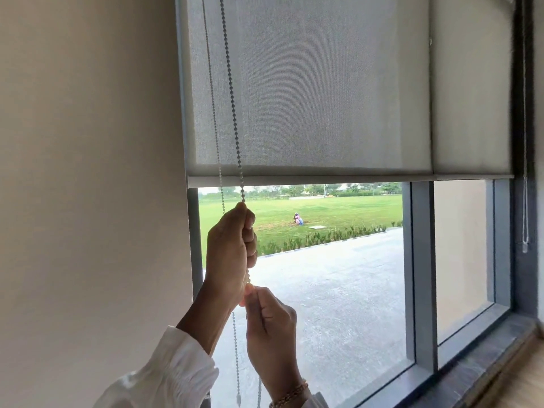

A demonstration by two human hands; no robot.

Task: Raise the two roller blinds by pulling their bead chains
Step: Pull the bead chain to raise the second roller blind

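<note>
We're partway thru raising the left blind [309, 92]; its bottom bar is hanging about mid-window. Our left hand [231, 248] is fisting the bead chain [232, 98] up high, and our right hand [269, 328] is pinching it just below. Next, in our judgement: pulling down hand over hand. Right blind [471, 92] w/ its own chain [525, 142] is waiting. No containers here.

I'm seeing a grey window sill [482, 359] running along the bottom of the window frame [421, 260] at lower right, with nothing lying on the stretch that is showing
</note>
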